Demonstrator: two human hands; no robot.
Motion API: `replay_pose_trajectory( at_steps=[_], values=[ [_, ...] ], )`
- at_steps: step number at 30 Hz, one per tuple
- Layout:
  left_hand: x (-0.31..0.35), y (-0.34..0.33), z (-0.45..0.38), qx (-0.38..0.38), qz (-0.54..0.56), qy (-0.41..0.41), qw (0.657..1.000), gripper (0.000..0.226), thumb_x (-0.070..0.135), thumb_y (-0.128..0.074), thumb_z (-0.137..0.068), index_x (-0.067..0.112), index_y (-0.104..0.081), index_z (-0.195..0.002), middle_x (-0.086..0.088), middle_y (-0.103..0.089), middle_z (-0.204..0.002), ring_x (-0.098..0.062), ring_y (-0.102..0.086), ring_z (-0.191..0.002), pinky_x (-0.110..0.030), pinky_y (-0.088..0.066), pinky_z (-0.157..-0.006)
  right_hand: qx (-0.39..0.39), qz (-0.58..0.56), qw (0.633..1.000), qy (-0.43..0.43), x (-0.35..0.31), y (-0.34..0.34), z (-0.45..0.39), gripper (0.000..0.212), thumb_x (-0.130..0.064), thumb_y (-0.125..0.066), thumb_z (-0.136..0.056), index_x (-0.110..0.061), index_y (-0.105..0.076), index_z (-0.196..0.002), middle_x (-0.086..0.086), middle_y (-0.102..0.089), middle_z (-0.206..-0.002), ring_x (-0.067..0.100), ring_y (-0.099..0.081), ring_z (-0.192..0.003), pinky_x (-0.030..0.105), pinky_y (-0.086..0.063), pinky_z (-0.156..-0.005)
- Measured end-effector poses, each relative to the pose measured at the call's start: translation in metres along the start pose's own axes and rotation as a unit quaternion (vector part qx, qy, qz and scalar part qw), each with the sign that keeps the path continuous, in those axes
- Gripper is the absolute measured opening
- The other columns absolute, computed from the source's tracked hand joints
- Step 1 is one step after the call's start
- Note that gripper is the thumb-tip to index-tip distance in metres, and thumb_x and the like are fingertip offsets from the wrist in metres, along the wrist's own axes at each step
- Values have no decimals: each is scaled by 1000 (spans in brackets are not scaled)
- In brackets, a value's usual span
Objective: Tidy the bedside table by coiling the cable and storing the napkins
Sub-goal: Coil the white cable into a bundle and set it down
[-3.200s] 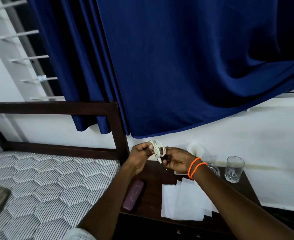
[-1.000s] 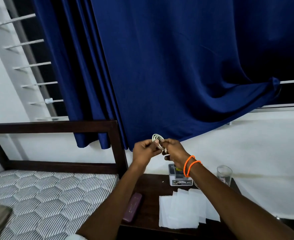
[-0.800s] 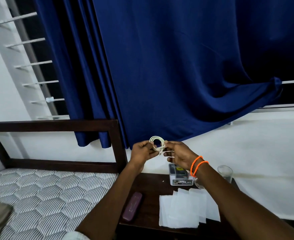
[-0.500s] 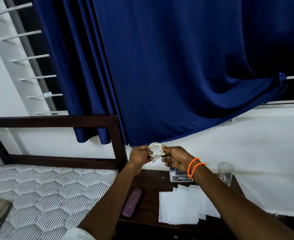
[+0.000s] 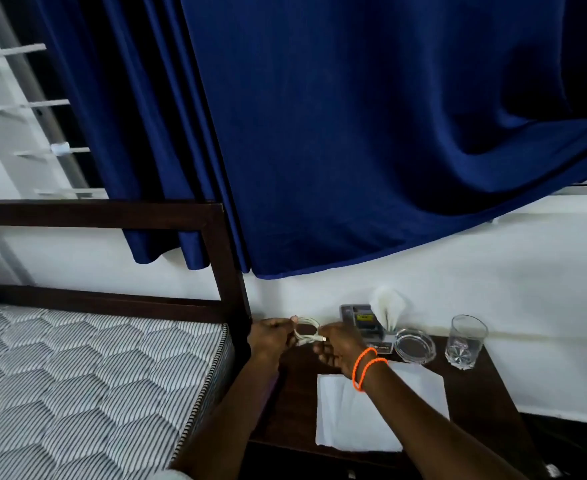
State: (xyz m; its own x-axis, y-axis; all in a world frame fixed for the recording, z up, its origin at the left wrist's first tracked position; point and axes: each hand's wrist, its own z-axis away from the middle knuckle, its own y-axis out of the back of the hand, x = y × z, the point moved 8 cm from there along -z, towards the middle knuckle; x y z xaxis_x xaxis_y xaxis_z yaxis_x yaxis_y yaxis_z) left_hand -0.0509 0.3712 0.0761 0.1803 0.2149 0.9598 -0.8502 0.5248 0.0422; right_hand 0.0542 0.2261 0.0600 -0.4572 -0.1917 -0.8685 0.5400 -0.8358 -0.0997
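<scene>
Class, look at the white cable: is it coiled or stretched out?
Coiled. The white cable forms a small loop held between the left hand and the right hand, one plug end poking out.

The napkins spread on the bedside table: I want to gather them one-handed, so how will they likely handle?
The napkins look thin and overlap loosely, so they are probably floppy and very light. A push would likely slide or fan them across the smooth dark bedside table rather than stack them. Pinching one edge may lift only the top sheet.
</scene>
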Motion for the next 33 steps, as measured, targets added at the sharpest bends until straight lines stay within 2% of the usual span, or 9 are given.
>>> replay_pose_trajectory(
  at_steps=[4,7,9,12,14,16,20,27,33],
  values=[
    [-22,-3,-33,35,-57,-11,998,12,14,-85,-80,4,-82,-86,-20,-78,-88,-35,-76,-86,-51,-61,-84,41,-3,999,12,22,-4,-40,16,-6,-58,-96,-11,-62,-81,13,-63,-64,18,-59,-47,23,-46,-45],
    [-36,-7,-59,44,-173,-35,983,19,22,-80,-85,8,-82,-98,-14,-79,-102,-26,-74,-101,-33,-57,-93,77,24,996,27,36,-9,-73,17,-8,-60,-95,-13,-64,-79,15,-65,-68,22,-60,-49,26,-48,-48],
    [-42,-9,-73,49,-231,-45,971,21,27,-76,-87,13,-82,-101,-10,-78,-106,-20,-73,-105,-25,-52,-89,99,59,993,33,46,-11,-94,22,-9,-61,-93,-14,-66,-73,14,-66,-68,26,-62,-53,33,-53,-51],
    [-59,-17,-98,35,-268,-34,962,23,29,-73,-90,13,-81,-104,-10,-78,-108,-18,-72,-107,-24,-51,-88,110,130,985,31,60,-18,-120,19,-14,-62,-92,-11,-72,-76,19,-71,-76,34,-70,-69,49,-62,-70],
    [-68,-22,-110,22,-289,-31,956,22,26,-70,-92,12,-81,-105,-10,-78,-108,-18,-72,-107,-24,-51,-89,120,188,974,38,66,-18,-133,17,-18,-63,-91,-8,-75,-86,21,-75,-89,38,-73,-86,52,-59,-83],
    [-76,-25,-120,18,-305,-32,952,20,20,-67,-92,13,-81,-105,-10,-78,-108,-18,-72,-106,-26,-53,-91,127,228,964,51,68,-19,-143,17,-20,-63,-90,-8,-75,-90,18,-75,-94,36,-72,-92,50,-58,-86],
    [-79,-27,-136,14,-317,-44,947,22,18,-65,-91,16,-81,-106,-9,-78,-107,-17,-72,-105,-27,-55,-92,140,331,929,89,55,-22,-150,20,-27,-64,-91,-10,-75,-94,12,-76,-103,29,-69,-103,31,-50,-85],
    [-73,-25,-136,24,-344,-79,935,25,30,-67,-94,13,-80,-107,-12,-77,-108,-20,-72,-106,-28,-54,-91,147,350,919,109,53,-16,-153,21,-26,-66,-88,-6,-72,-87,14,-75,-98,31,-69,-99,31,-48,-75],
    [-70,-20,-129,24,-339,-73,938,25,33,-69,-93,13,-81,-103,-12,-79,-100,-16,-74,-96,-28,-57,-84,141,353,918,113,51,-13,-148,22,-28,-67,-88,-7,-74,-90,13,-75,-101,30,-68,-103,30,-47,-80]
  ],
)
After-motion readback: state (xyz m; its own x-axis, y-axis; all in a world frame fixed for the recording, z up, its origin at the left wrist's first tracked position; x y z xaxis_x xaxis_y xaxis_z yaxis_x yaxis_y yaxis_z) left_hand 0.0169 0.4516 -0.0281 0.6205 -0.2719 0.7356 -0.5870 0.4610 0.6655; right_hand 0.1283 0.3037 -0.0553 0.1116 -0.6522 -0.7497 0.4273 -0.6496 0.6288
